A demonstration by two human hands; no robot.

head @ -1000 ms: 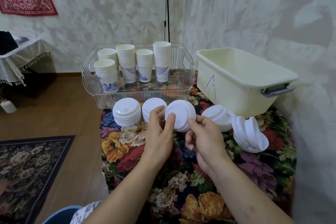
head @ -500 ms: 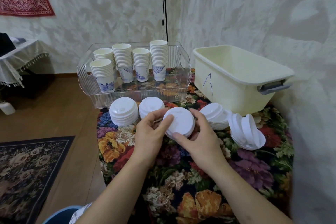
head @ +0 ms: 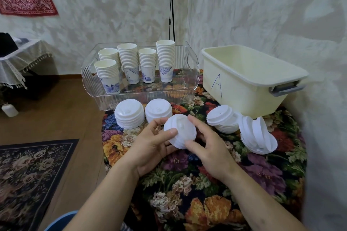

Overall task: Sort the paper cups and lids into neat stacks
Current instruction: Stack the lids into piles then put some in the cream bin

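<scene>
Between both hands sits a short stack of white lids [head: 181, 130], low over the floral cloth. My left hand [head: 150, 144] grips its left side, thumb on the top lid. My right hand [head: 208, 146] grips its right side. Two neat lid stacks [head: 129, 115] [head: 158, 109] stand to the left, behind my left hand. A third lid stack [head: 223, 119] stands to the right, beside a loose leaning pile of lids [head: 257, 137]. Several stacks of paper cups [head: 166, 60] stand in the clear bin [head: 142, 97].
A cream tub marked A [head: 242, 80] stands at the back right, against the wall. The floral table [head: 187, 184] ends at its left edge, with wooden floor and a dark rug [head: 28, 170] beyond. A black pole [head: 171, 5] rises behind the clear bin.
Both hands have brought the held lid stack down and slightly toward me, from tilted upright to lying nearly flat just over the cloth. The other stacks have not moved.
</scene>
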